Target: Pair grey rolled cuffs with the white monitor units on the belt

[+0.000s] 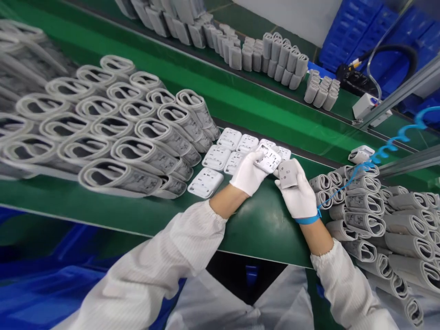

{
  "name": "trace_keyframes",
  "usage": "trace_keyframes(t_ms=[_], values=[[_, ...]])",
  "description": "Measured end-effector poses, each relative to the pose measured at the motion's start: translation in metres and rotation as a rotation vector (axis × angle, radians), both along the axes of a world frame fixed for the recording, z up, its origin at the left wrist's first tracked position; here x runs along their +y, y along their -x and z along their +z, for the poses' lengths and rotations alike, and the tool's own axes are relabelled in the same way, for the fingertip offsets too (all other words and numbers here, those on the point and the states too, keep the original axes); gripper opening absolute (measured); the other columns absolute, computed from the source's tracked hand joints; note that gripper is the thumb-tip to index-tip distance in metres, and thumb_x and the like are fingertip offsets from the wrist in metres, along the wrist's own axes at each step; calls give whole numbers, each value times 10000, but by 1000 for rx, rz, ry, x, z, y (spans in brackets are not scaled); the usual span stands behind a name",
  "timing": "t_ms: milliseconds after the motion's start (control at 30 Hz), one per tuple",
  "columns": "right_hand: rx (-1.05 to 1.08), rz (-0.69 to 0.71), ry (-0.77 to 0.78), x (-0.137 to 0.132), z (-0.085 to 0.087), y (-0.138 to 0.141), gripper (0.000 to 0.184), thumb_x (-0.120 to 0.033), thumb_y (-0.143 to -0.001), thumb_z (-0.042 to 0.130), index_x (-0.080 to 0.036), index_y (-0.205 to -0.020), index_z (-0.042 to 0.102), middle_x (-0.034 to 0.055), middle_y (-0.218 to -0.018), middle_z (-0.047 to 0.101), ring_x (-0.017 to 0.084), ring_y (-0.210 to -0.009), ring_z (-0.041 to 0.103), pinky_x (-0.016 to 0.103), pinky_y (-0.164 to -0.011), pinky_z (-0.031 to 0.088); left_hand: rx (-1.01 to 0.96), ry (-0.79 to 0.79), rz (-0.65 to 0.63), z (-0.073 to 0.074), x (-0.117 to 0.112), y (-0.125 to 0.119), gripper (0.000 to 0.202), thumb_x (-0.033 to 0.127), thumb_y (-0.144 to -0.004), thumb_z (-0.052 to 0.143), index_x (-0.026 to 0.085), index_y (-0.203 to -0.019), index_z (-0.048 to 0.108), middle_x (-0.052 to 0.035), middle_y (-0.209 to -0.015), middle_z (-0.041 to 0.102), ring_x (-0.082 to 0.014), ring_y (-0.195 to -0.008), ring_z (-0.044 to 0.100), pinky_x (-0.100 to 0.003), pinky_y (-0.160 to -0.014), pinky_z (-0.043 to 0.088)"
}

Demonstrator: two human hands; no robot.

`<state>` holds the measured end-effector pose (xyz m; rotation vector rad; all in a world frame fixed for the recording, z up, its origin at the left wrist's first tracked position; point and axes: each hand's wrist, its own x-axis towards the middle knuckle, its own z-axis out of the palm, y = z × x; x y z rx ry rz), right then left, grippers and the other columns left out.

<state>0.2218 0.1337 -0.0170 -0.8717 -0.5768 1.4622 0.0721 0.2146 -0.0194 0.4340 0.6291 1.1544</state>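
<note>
Both my hands wear white gloves over the green work surface [261, 224]. My left hand [248, 174] is closed on a white plastic device shell [270, 159], held tilted just above a group of the same white shells [220, 158] lying face down. My right hand [298, 195] grips a small grey part [287, 174] close beside that shell, almost touching it. A blue strap [307, 220] circles my right wrist, with a blue coiled cord [385, 149] running off to the right.
Several rolled grey cuffs [117, 133] are stacked on the left and more rolled cuffs [378, 220] lie on the right. A green conveyor belt [220, 91] runs behind, with further cuff rows [271, 57] beyond it. Blue crates [364, 32] stand at the back right.
</note>
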Motion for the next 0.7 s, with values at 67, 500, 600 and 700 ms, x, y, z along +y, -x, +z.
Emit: trace_keyframes(t_ms=[67, 500, 600, 700], values=[[16, -25, -15, 0, -3, 2, 758, -508, -806, 944, -347, -1482, 641, 67, -1540, 689, 331, -1345, 699, 596, -1206, 544, 29, -110, -28, -1, -6, -1, 582, 272, -875, 638, 151, -1444, 625, -185, -1502, 716, -353, -1472, 651, -577, -1231, 554], [24, 8, -50, 0, -11, 2, 747, -348, -696, 1029, -232, -1372, 734, 109, -1502, 724, 380, -1482, 618, 595, -1293, 492, 158, -201, -2, -7, -19, -5, 637, 747, -1006, 606, 220, -1359, 668, -145, -1478, 722, -339, -1517, 605, -540, -1294, 483], [14, 18, -57, 0, -12, 1, 771, -376, -723, 1025, -237, -1417, 719, 119, -1535, 703, 388, -1478, 626, 599, -1270, 516, 154, -236, -50, -6, -20, -5, 668, 785, -1003, 578, 228, -1360, 674, -144, -1511, 712, -355, -1531, 593, -562, -1287, 488], [-15, 10, -94, 0, -14, 0, 791, -396, -742, 1024, -222, -1446, 709, 138, -1538, 699, 389, -1477, 628, 593, -1281, 506, 195, -333, -80, -7, -21, -3, 646, 760, -1023, 543, 225, -1354, 693, -141, -1542, 694, -364, -1534, 586, -571, -1289, 483]])
